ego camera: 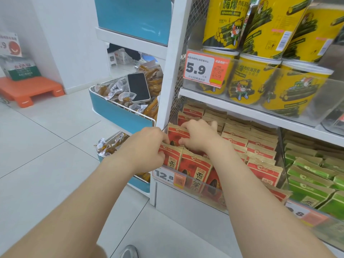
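Red and tan sunflower-seed packets (193, 166) stand in rows on the lower shelf of a white store rack. My left hand (149, 148) grips the top edge of the front-left red packet (170, 155) with curled fingers. My right hand (200, 135) reaches into the row just behind and its fingers curl round the top of another red packet (177, 135), which stands higher than its neighbours. Both forearms stretch up from the bottom of the view.
Yellow seaweed-roll tubs (249, 79) fill the shelf above, behind a 5.9 price tag (204, 69). Green packets (312, 177) sit to the right. A phone (138, 87) lies on snack packs in a blue wire bin (119, 112) to the left. An orange step stool (29, 90) stands on the tiled floor.
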The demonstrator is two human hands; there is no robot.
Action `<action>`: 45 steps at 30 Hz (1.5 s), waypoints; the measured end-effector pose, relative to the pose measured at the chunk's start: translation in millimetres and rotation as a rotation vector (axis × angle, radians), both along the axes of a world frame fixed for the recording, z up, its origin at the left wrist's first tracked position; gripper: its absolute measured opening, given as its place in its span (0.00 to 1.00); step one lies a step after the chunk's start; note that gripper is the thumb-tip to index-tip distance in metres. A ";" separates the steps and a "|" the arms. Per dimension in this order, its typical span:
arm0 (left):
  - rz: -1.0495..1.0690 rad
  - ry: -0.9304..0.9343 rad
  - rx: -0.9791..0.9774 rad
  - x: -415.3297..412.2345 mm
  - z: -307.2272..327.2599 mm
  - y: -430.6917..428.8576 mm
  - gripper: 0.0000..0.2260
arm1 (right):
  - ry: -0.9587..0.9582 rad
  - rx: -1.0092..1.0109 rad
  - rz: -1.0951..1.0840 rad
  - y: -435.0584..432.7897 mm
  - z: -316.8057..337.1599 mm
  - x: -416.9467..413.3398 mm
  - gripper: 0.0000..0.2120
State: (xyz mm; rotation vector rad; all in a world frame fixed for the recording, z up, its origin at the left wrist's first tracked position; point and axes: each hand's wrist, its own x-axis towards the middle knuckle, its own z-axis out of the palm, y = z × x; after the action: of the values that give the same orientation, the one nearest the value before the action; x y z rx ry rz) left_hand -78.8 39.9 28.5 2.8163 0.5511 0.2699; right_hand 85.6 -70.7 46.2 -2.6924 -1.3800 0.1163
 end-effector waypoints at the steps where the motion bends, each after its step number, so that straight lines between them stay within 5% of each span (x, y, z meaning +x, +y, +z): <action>1: -0.001 0.003 0.000 0.5 -0.5 0.5 0.12 | -0.029 -0.006 0.006 1.9 -1.1 -0.7 0.16; 8: 0.010 -0.084 -0.047 -1.5 4.9 0.9 0.24 | 0.095 0.068 -0.005 3.8 20.0 -1.6 0.08; 13: -0.034 -0.054 0.044 3.7 5.8 -12.8 0.42 | 0.144 -0.114 -0.024 4.5 8.9 -12.5 0.33; 16: -0.039 -0.005 0.017 6.5 8.4 -19.4 0.46 | 0.189 -0.064 -0.043 2.4 8.7 -12.8 0.34; 22: 0.009 0.070 0.025 10.2 6.7 -17.5 0.39 | 0.227 0.414 -0.166 -3.9 9.2 1.9 0.06; 26: 0.018 0.098 0.063 12.1 5.3 -18.4 0.34 | 0.144 0.349 -0.214 -4.9 5.6 4.3 0.22; 32: 0.025 0.089 0.083 12.9 7.4 -21.8 0.29 | -0.023 0.275 -0.290 2.1 -0.7 14.8 0.12; 38: 0.043 0.114 0.085 15.2 7.8 -23.5 0.29 | -0.274 0.299 -0.103 -1.3 -1.9 9.6 0.09; 41: 0.066 0.099 0.072 15.1 10.5 -25.3 0.28 | -0.333 0.380 0.005 -13.6 4.0 4.8 0.09; 45: 0.138 -0.024 -0.064 14.6 20.3 -32.8 0.32 | -0.498 0.734 0.108 -35.8 7.3 -3.3 0.08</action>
State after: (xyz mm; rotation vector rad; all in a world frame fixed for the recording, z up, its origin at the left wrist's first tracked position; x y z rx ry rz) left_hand -64.2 7.1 48.7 2.7146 0.7365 0.3059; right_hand 82.2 -106.5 53.5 -2.0804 -1.3149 -0.9176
